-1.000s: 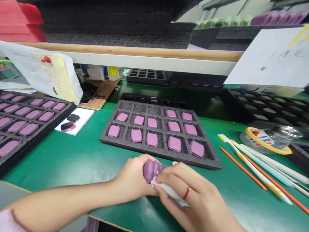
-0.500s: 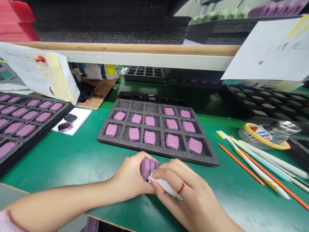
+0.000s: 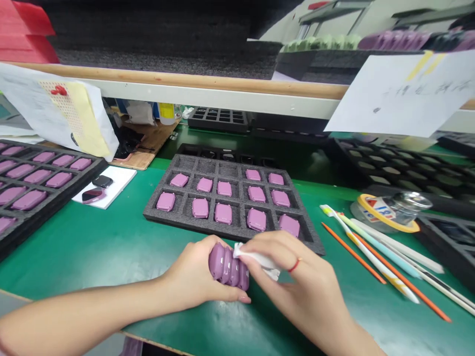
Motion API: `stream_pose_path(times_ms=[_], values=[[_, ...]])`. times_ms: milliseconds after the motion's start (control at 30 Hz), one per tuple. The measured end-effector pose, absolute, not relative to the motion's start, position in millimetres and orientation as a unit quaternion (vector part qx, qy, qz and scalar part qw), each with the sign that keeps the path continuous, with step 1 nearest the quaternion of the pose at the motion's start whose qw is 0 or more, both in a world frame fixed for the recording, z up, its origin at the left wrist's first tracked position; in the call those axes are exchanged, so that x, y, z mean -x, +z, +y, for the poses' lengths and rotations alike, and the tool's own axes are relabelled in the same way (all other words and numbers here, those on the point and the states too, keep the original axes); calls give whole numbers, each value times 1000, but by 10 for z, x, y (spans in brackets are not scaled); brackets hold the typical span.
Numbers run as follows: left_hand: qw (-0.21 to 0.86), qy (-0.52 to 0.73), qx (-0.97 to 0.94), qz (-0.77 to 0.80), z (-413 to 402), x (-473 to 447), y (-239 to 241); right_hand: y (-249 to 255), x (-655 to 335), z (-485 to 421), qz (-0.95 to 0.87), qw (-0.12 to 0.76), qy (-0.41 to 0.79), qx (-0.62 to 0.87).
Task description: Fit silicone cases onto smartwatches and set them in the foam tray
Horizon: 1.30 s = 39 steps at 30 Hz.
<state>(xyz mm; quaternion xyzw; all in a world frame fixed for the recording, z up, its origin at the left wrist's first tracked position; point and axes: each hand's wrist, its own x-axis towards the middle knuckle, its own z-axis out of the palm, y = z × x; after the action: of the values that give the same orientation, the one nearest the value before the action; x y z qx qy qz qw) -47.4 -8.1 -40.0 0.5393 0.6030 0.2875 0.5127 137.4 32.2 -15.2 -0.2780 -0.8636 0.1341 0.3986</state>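
Observation:
My left hand (image 3: 196, 272) is closed around a row of several purple watch cases (image 3: 229, 267), their glossy rounded edges turned up toward me. Pinched in the fingers of my right hand (image 3: 297, 277) is a crumpled white wipe (image 3: 261, 258), whose tip is at the upper edge of the row. Just beyond both hands lies a black foam tray (image 3: 233, 228), with single purple watch cases (image 3: 200, 207) in most of its compartments. Three compartments at its far left hold nothing. My right hand covers part of the tray's near right edge.
Another foam tray (image 3: 55, 195) of purple cases is at the left, beside a white pad (image 3: 115, 187) with two small dark pieces. Toothbrushes and sticks (image 3: 371, 247) lie at the right, near a glass jar (image 3: 386, 212). A shelf edge (image 3: 208, 94) crosses above.
The wipe has lifted from the lower front of the purple cases to their upper edge. More of the row is uncovered, and the left thumb now shows below it. The view has shifted slightly.

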Motion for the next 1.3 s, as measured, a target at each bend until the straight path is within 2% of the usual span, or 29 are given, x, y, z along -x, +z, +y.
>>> stream_pose_path(times_ms=[100,300,500,633,800,1200,1300], values=[[517,289,-537,601,-80,478,-397,-111,-1435,393,-836,425,161,308],[513,294,-545,595,-71,483,-431,-149,-1282,272,-859,397,216,240],[507,300,-558,584,-88,491,-447,-217,-1178,275,-886,376,142,230],[520,303,-557,573,-86,498,-440,-249,-1201,274,-890,360,168,222],[522,304,-560,567,-100,506,-456,-239,-1201,270,-893,362,131,234],[495,302,-577,575,-102,497,-487,-170,-1186,333,-912,341,165,158],[501,294,-572,579,-104,486,-472,-180,-1202,351,-905,358,141,178]])
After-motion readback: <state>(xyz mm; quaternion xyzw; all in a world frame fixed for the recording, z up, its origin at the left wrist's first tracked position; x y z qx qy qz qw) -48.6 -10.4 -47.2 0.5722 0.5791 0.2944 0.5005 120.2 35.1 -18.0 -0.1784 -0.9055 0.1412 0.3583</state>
